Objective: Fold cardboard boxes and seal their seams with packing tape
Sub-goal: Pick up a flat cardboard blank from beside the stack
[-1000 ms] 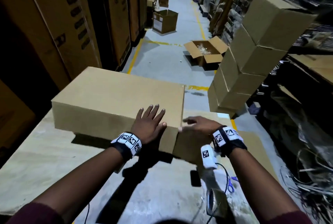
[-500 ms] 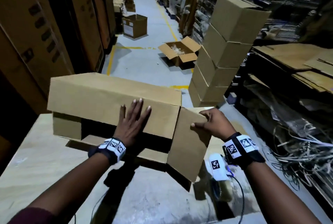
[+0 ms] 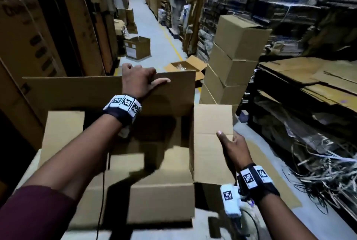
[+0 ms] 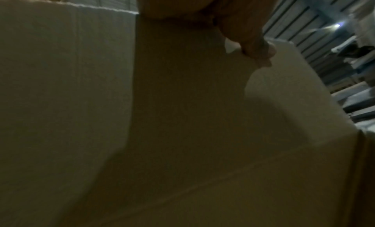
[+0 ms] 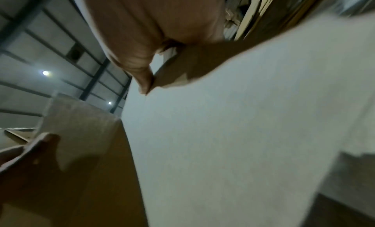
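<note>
Warehouse shelving was seen behind the box (image 3: pixel 154 191); its far flap was gripped by the left hand (image 3: pixel 138 81), its right flap pinched by the right hand (image 3: pixel 234 148). Light, bendy cardboard was judged best held at the flap edges.

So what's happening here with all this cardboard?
A person is setting up a plain brown cardboard box on a pale worktable in a warehouse aisle. The box stands open at the top, its flaps up. The left hand grips the top edge of the long far flap, while the right hand holds the short right-hand flap. No flap is folded shut on top and no tape shows on it. A stack of closed brown boxes stands on the floor beyond.
</note>
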A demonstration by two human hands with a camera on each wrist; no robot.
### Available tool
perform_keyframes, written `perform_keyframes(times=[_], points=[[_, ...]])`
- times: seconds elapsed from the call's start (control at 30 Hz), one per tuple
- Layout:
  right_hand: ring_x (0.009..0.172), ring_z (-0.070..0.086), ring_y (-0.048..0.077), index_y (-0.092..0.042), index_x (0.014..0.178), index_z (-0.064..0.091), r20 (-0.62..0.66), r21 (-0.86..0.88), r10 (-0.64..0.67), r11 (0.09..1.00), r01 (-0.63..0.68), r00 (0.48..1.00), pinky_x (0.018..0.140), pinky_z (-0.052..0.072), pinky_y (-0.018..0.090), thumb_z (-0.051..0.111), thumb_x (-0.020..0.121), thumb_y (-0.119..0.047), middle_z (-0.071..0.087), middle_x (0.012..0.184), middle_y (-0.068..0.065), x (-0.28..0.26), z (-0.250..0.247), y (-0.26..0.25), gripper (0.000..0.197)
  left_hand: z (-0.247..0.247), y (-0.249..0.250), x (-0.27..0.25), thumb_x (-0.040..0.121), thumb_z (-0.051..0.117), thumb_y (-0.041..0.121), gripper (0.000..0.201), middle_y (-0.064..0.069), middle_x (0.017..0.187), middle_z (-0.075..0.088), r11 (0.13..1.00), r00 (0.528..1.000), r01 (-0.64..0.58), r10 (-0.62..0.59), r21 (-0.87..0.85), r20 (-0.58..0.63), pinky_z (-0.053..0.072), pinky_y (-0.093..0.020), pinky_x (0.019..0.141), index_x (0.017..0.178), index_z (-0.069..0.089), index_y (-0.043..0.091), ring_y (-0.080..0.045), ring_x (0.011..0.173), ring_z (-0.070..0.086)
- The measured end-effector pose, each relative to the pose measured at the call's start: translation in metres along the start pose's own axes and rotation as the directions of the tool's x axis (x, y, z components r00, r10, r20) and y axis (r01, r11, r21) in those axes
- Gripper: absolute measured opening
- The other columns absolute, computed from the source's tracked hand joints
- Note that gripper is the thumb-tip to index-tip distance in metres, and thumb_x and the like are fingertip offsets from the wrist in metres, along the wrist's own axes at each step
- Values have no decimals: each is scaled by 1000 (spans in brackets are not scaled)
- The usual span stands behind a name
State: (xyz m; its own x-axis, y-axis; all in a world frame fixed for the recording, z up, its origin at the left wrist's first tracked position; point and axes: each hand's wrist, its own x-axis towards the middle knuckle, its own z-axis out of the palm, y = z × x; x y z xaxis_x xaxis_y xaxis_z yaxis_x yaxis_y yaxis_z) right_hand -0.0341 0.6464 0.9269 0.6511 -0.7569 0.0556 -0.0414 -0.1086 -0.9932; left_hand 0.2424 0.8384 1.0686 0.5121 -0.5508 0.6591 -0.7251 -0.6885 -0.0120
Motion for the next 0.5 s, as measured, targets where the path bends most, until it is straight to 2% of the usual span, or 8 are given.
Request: perform_keyframes(times=[0.07,0.1,0.17,0.23,0.33,0.37,0.43,0.5], points=[[104,74,27,-7,116,69,49,74,55,995,-59,997,90,58,40,65,99,-9,77,110,10,8,-4,-10,18,12,2,16,75,37,89,67,-14,79,65,999,994,42,-42,-6,102,33,-44,93,71,59,26,-30,88,59],[102,74,29,-5,118,67,102,102,82,990,-93,991,90,59,42,64,97,-2,76,111,14,10,-8,-12,21,25,3,19,73,34,91,67,-13,83,66,998,985,62,-62,3,159,31,-45,95,72,56,28,-29,95,58],[84,74,22,-3,121,61,241,19,130,990,-139,962,72,59,30,64,91,11,76,105,15,9,-20,-19,33,51,7,15,74,37,90,64,-11,91,66,996,961,88,-90,20,261,29,-45,98,76,58,29,-27,106,56],[57,64,15,-7,121,59,325,-138,168,982,-129,931,51,49,23,62,89,15,75,83,9,3,-26,-23,39,78,11,7,79,45,83,62,-11,98,66,994,942,105,-105,17,319,27,-45,100,88,68,26,-27,113,52],[48,57,5,-6,116,63,245,-190,149,976,-104,958,47,43,17,55,90,18,69,67,-5,9,-22,-20,35,103,21,-4,88,53,69,53,-9,110,67,986,926,165,-153,-4,345,23,-49,108,110,67,23,-27,121,49],[50,58,3,-6,113,65,211,-231,129,970,-79,969,51,44,17,56,89,16,70,66,-7,15,-17,-20,34,107,23,-7,89,59,59,48,-9,122,63,980,923,197,-180,-18,339,20,-53,113,122,61,24,-27,127,45],[52,59,4,-10,107,69,179,-331,125,942,-60,976,58,46,21,59,84,8,68,63,-10,31,-1,-22,31,110,24,-13,87,71,34,72,-10,150,41,971,913,238,-216,-22,347,8,-59,119,149,35,23,-29,142,30],[57,58,14,-9,95,69,184,-424,147,904,-57,972,57,45,22,55,80,6,65,60,-8,53,19,-29,25,103,19,-27,87,72,28,91,-12,163,17,968,901,245,-204,-60,384,5,-58,120,158,15,21,-31,151,14]])
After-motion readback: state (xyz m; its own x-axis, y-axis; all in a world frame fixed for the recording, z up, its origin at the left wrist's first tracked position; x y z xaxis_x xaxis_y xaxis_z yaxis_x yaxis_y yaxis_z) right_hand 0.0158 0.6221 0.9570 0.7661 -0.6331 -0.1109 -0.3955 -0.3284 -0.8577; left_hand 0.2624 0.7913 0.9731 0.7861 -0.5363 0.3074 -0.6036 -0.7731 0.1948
